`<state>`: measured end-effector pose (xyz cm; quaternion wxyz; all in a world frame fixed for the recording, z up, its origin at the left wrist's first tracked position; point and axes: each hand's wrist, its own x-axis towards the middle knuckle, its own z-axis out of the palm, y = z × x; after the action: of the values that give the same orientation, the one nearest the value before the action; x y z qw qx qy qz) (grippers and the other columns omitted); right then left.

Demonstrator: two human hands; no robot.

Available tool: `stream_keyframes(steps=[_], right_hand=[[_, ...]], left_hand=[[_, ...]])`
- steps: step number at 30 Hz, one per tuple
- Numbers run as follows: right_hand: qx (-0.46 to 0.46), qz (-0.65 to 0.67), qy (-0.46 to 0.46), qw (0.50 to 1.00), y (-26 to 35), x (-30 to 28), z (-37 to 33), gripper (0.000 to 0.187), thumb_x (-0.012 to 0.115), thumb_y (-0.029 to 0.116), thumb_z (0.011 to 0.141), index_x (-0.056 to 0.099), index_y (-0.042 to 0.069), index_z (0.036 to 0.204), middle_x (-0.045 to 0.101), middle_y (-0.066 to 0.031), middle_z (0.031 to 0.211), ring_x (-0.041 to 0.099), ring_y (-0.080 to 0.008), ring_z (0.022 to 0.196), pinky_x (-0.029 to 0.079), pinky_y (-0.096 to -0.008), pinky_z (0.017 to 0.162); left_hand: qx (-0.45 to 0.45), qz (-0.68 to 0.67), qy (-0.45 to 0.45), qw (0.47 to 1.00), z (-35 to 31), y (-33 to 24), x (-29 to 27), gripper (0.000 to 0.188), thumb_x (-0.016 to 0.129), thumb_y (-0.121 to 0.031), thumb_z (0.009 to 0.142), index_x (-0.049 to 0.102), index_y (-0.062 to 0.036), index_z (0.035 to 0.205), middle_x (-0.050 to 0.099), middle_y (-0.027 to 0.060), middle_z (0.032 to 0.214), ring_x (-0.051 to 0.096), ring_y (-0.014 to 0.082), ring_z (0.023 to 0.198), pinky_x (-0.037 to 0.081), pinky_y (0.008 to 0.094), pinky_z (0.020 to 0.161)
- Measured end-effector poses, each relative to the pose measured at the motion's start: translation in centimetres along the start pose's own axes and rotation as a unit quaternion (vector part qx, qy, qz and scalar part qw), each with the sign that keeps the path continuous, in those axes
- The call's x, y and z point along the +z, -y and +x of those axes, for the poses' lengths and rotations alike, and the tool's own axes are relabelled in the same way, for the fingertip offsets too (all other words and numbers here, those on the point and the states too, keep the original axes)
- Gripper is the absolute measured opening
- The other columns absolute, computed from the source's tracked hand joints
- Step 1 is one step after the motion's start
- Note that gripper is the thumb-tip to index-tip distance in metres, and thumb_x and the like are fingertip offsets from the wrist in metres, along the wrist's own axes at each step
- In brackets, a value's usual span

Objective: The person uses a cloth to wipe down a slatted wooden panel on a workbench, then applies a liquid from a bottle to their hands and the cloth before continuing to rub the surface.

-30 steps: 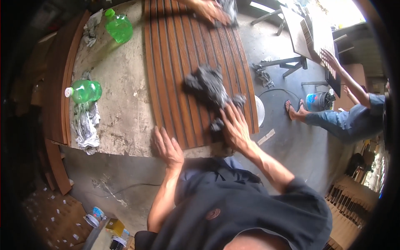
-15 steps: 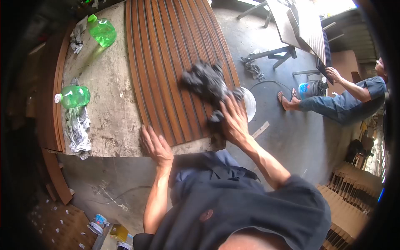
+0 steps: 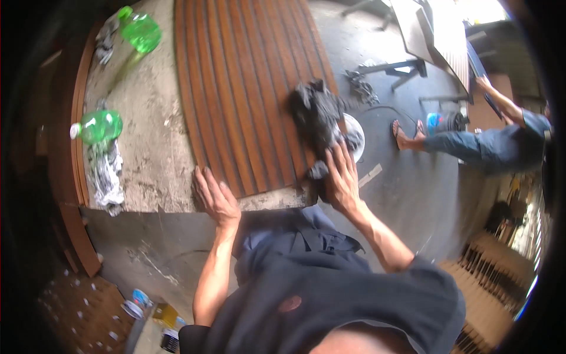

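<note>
A long ribbed brown wooden panel (image 3: 247,88) lies on a grey concrete bench (image 3: 147,135). My right hand (image 3: 342,180) presses a dark crumpled rag (image 3: 315,115) against the panel's right edge near its front corner, fingers closed over the rag's lower end. My left hand (image 3: 215,197) lies flat, fingers spread, on the panel's front left corner and the bench edge, holding nothing.
Two green plastic bottles (image 3: 99,127) (image 3: 140,30) and a grey cloth (image 3: 106,174) lie on the bench's left side. A white bowl (image 3: 356,133) sits on the floor by the rag. Another person (image 3: 483,138) sits at right. Cans (image 3: 141,298) stand on the floor below.
The view has shifted so the bench sits higher and further left. My right hand with the rag has slid slightly toward the panel's front corner; my left hand stays planted.
</note>
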<state>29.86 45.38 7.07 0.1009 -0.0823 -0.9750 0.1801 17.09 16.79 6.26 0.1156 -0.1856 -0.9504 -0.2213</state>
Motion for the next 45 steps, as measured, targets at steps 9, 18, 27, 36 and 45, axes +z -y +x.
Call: stream_keyframes(steps=[9, 18, 27, 36, 45], right_hand=[[-0.012, -0.106, -0.177, 0.978, -4.8, 4.1, 22.4, 0.055, 0.053, 0.011, 0.084, 0.051, -0.005, 0.136, 0.044, -0.0279, 0.145, 0.04, -0.0443, 0.137, 0.033, -0.0521, 0.113], [-0.029, 0.001, -0.02, 0.999, 6.3, 4.2, 5.2, 0.06, 0.054, 0.008, 0.082, 0.048, -0.006, 0.14, 0.037, -0.0279, 0.151, 0.029, -0.0444, 0.145, 0.027, -0.0548, 0.116], [-0.103, 0.004, -0.078, 0.992, 8.6, 7.2, 9.7, 0.06, 0.052, 0.007, 0.084, 0.046, -0.003, 0.142, 0.04, -0.0252, 0.15, 0.033, -0.0419, 0.143, 0.029, -0.0543, 0.115], [-0.135, -0.037, -0.129, 0.982, 10.2, 8.5, 15.3, 0.048, 0.053, 0.009, 0.084, 0.055, -0.003, 0.131, 0.048, -0.0266, 0.139, 0.044, -0.0436, 0.132, 0.036, -0.05, 0.109], [-0.19, 0.052, -0.053, 0.979, 18.7, 10.6, 6.5, 0.053, 0.053, 0.009, 0.084, 0.054, -0.005, 0.135, 0.044, -0.0282, 0.144, 0.04, -0.0451, 0.137, 0.031, -0.055, 0.112]], left_hand=[[0.019, -0.009, -0.006, 1.0, 1.1, -0.9, 1.4, 0.045, 0.043, -0.016, 0.101, 0.048, 0.0089, 0.138, 0.042, 0.0289, 0.147, 0.042, 0.0469, 0.134, 0.03, 0.0534, 0.114], [0.008, 0.013, -0.047, 0.999, 0.1, 0.4, 1.1, 0.045, 0.041, -0.02, 0.104, 0.05, 0.0065, 0.139, 0.043, 0.0278, 0.148, 0.043, 0.0449, 0.135, 0.033, 0.0509, 0.113], [0.001, -0.228, -0.008, 0.974, -0.4, 4.4, 0.2, 0.054, 0.051, -0.031, 0.102, 0.047, 0.0041, 0.143, 0.045, 0.0263, 0.149, 0.045, 0.0416, 0.137, 0.038, 0.0438, 0.112], [0.148, -0.227, -0.022, 0.962, 0.2, 6.9, -1.0, 0.064, 0.076, -0.023, 0.085, 0.052, 0.0016, 0.139, 0.058, 0.0218, 0.136, 0.056, 0.0409, 0.125, 0.044, 0.0454, 0.108], [0.102, -0.274, -0.033, 0.956, -1.3, 8.0, -1.8, 0.066, 0.077, -0.001, 0.07, 0.057, -0.0007, 0.133, 0.062, 0.0211, 0.13, 0.058, 0.0403, 0.122, 0.049, 0.0435, 0.104]])
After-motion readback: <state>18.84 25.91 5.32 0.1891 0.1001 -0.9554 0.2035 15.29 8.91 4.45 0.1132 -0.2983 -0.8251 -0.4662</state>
